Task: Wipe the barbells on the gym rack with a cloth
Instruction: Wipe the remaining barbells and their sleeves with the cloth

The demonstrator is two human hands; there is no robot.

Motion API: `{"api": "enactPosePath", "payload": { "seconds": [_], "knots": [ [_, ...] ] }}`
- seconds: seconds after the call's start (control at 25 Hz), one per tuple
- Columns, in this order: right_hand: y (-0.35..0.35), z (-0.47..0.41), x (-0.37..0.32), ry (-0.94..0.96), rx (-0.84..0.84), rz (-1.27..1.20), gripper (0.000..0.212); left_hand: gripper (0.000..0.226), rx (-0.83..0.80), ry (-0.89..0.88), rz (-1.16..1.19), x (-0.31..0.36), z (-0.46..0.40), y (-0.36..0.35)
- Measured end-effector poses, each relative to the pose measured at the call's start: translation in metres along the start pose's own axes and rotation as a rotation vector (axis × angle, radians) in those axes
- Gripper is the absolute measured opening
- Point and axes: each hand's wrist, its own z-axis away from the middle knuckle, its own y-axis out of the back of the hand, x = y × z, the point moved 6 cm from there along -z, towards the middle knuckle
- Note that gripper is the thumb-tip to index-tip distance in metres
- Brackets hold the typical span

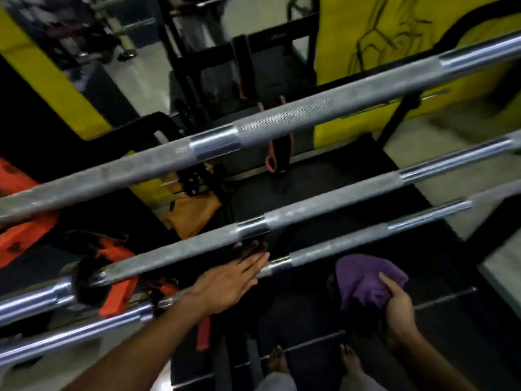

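I see my left hand (231,283) flat with fingers straight, resting across the lowest bar (338,244) of three barbells running diagonally. My right hand (400,309) grips a bunched purple cloth (363,277) just below that bar, not touching it. The middle bar (310,210) and top bar (282,122) lie above

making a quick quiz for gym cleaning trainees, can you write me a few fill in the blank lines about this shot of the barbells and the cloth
1. The cloth held in the right hand is ____ in colour.
2. The left hand, fingers straight, reaches toward the ____ of the three barbells.
3. The number of bare feet visible at the bottom edge is ____.
4. The wall panel behind the top barbell is ____.

Missing words: purple; lowest; two; yellow
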Motion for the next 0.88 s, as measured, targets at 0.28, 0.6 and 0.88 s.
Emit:
{"api": "enactPosePath", "payload": {
  "seconds": [0.28,0.6,0.88],
  "knots": [
    [-0.022,0.01,-0.037,0.322,0.093,-0.614,0.024,0.068,-0.017,-0.137,0.099,-0.011,0.001,-0.011],
    [-0.088,-0.015,-0.066,0.349,0.159,-0.714,0.035,0.074,-0.007,-0.137,0.124,-0.009,0.001,-0.012],
    [-0.151,0.013,0.041,0.097,0.079,-0.775,0.044,0.067,-0.003,-0.143,0.087,-0.007,-0.001,-0.011]
  ]
}}
